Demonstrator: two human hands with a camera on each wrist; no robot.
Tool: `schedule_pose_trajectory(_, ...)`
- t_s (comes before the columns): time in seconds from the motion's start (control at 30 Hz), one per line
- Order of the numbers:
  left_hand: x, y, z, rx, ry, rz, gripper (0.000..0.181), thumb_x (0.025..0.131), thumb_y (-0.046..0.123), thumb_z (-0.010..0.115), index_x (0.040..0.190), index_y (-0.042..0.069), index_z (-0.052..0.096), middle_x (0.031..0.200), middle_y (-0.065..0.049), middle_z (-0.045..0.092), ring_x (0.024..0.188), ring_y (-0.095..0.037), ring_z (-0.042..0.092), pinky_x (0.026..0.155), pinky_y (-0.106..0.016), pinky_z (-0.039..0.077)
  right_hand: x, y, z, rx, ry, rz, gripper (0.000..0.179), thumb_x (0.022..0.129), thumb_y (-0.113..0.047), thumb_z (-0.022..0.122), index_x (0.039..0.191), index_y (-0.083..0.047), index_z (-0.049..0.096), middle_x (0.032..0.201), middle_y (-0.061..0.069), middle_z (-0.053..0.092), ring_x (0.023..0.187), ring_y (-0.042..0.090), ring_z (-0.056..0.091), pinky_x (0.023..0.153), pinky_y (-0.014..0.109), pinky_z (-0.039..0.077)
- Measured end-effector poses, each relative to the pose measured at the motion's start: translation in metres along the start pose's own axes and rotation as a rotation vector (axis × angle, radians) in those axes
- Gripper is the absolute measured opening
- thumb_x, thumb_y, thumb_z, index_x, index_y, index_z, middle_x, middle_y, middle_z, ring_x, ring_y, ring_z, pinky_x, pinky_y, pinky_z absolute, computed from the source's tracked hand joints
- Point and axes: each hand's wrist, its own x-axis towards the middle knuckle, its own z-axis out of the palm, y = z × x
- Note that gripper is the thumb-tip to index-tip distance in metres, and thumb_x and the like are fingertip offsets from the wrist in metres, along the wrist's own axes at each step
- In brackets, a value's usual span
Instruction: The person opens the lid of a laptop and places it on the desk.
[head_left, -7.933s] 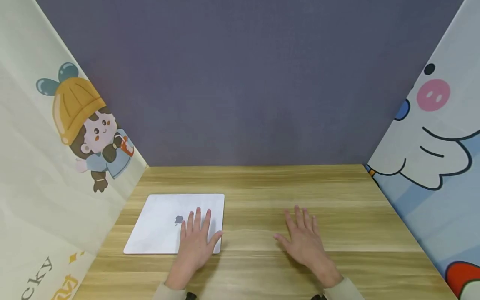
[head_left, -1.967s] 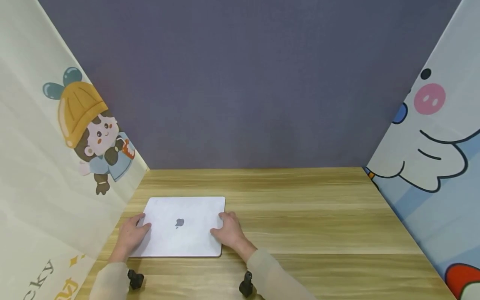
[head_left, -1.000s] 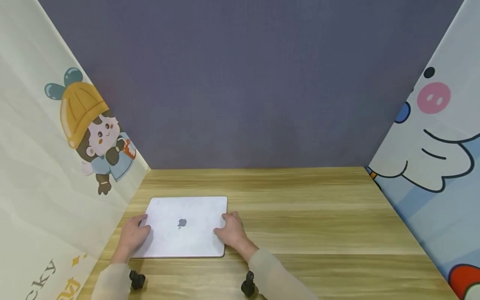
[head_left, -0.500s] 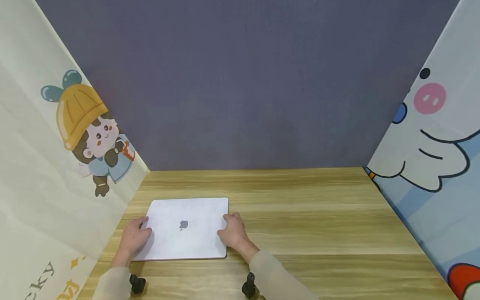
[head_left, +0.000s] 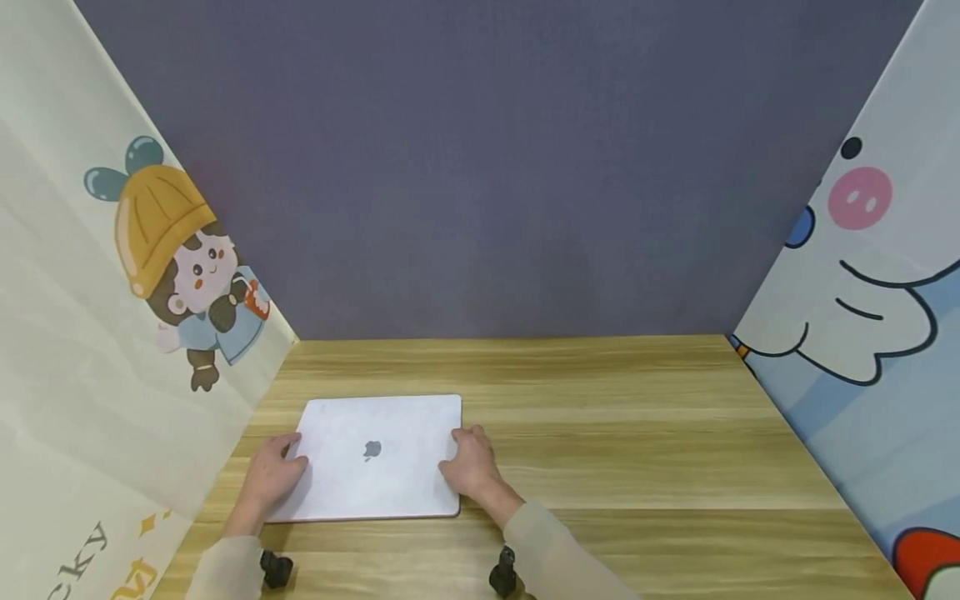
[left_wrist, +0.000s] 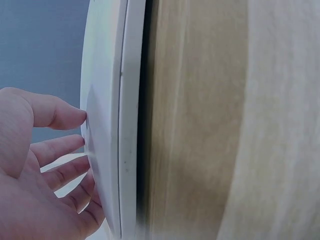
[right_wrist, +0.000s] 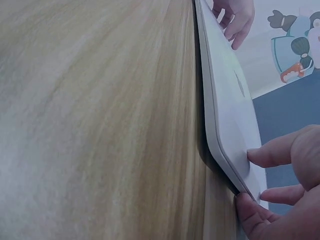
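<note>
A closed silver laptop with a dark apple logo on its lid lies low over the wooden table, left of the middle. My left hand holds its left side, thumb on the lid and fingers at the edge. On the opposite side, my right hand grips the right edge in the same way. In the right wrist view the thumb presses the lid of the laptop while a fingertip reaches under the corner. A dark gap or shadow runs along the front edge of the laptop in the left wrist view.
The wooden tabletop stretches away to the right. A dark grey panel stands behind it. Printed cloths flank both sides, the left cloth close to my left hand. Small black devices are strapped at both wrists.
Earlier both hands lay spread, the left over the laptop and the right over the table. They have since taken its two sides, and the laptop has shifted slightly to the right with them.
</note>
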Motion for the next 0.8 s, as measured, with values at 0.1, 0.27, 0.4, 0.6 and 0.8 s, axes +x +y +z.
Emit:
schedule_pose_trajectory(0.1,-0.001,0.001,0.001,0.002,-0.003,0.003,0.055,0.089,0.009,0.056,0.137,-0.017,0.049,0.137,-0.041,0.044,0.129,-0.057,0.041,0.107,-0.067,0.036,-0.001,-0.001,-0.001,0.000,-0.003,0.009,0.058,0.082,-0.006,0.078,0.133,0.013,0.058,0.123,0.023,0.053,0.119,0.039,0.055,0.104,0.050,0.049)
schedule_pose_trajectory(0.27,-0.001,0.004,0.001,0.008,-0.013,0.002,0.055,0.089,0.009,0.056,0.137,-0.017,0.049,0.139,-0.042,0.043,0.130,-0.058,0.040,0.108,-0.067,0.035,-0.002,0.001,-0.003,0.003,-0.007,0.015,0.059,0.082,-0.006,0.078,0.134,0.013,0.057,0.124,0.024,0.052,0.121,0.040,0.054,0.105,0.050,0.048)
schedule_pose_trajectory(0.4,-0.001,0.006,0.002,0.006,-0.020,-0.006,0.054,0.090,0.009,0.056,0.138,-0.017,0.049,0.139,-0.042,0.042,0.130,-0.058,0.040,0.107,-0.068,0.036,-0.002,0.004,-0.003,0.004,0.002,0.010,0.060,0.081,-0.007,0.079,0.134,0.013,0.057,0.123,0.024,0.052,0.119,0.040,0.054,0.105,0.050,0.048)
schedule_pose_trajectory(0.6,-0.001,0.009,0.005,0.006,-0.023,-0.004,0.054,0.090,0.010,0.058,0.137,-0.016,0.050,0.139,-0.042,0.043,0.130,-0.058,0.041,0.107,-0.067,0.036,-0.001,0.008,-0.005,-0.013,0.011,0.019,0.061,0.081,-0.009,0.078,0.135,0.011,0.057,0.124,0.023,0.052,0.119,0.039,0.054,0.106,0.049,0.048)
schedule_pose_trajectory(0.8,-0.001,0.009,0.008,0.012,-0.021,0.019,0.053,0.089,0.010,0.060,0.135,-0.016,0.052,0.135,-0.041,0.047,0.125,-0.056,0.046,0.104,-0.066,0.040,-0.001,0.012,-0.010,-0.016,0.011,0.022,0.060,0.083,-0.010,0.078,0.135,0.011,0.056,0.125,0.023,0.053,0.120,0.039,0.055,0.106,0.049,0.048)
